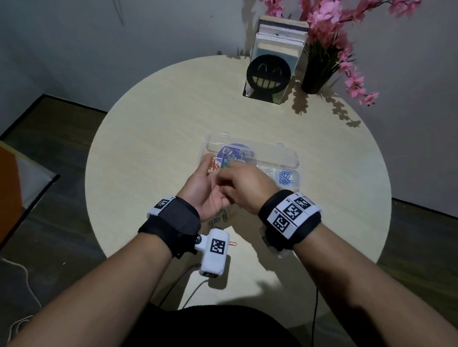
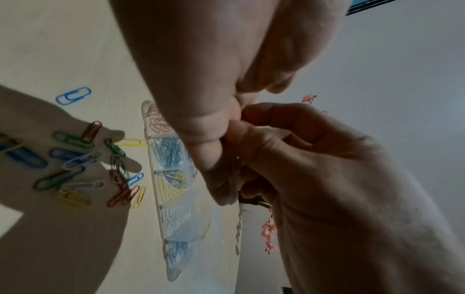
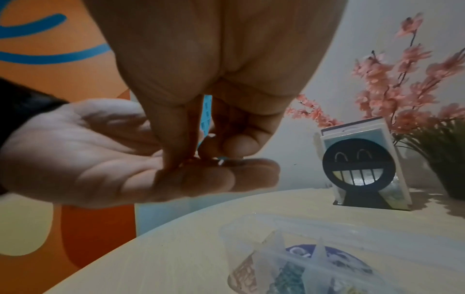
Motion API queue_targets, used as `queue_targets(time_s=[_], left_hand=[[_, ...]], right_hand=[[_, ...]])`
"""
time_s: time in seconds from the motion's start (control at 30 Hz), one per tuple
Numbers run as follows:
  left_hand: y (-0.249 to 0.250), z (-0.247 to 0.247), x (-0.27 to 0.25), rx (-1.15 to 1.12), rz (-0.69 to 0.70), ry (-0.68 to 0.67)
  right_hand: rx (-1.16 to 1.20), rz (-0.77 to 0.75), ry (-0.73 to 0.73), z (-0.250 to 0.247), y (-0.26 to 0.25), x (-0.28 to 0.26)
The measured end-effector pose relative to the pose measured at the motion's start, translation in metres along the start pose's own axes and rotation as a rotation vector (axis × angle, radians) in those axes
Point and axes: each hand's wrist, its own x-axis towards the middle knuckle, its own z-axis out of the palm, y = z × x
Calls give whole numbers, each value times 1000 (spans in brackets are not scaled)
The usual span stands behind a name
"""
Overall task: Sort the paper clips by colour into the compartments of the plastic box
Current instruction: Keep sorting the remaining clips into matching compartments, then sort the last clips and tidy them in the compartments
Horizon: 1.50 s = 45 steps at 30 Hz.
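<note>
The left hand (image 1: 205,187) lies palm up with fingers nearly straight, serving as a tray above the near edge of the plastic box (image 1: 289,159). The right hand (image 1: 246,187) reaches down onto those fingers, thumb and fingertips (image 3: 176,151) curled together in a pinch. What sits inside the pinch is hidden, so whether a clip is already held cannot be told; a small glint shows on the left fingers just beside the pinch.

Directly beyond the pinch the box stands with its lid open. Its compartments already hold separated colours — orange at the left end, then green, yellow, white and blue (image 2: 177,253). This placement likely keeps each transfer short.

Below and nearer than the pinch, toward the wrists, the loose paper clips (image 2: 75,165) lie unsorted on the table (image 1: 151,124), mixed in colour. Sorting therefore appears partly done.
</note>
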Motion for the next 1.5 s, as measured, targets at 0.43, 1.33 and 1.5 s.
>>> queue_targets(time_s=[0.43, 1.33, 1.5], left_hand=[[28, -58, -18, 251, 98, 304], [-39, -72, 48, 1426, 99, 369], [-28, -93, 41, 1411, 66, 521]], right_hand=[[281, 441, 174, 15, 11, 76], [121, 525, -71, 114, 56, 5], [-87, 319, -218, 105, 47, 36]])
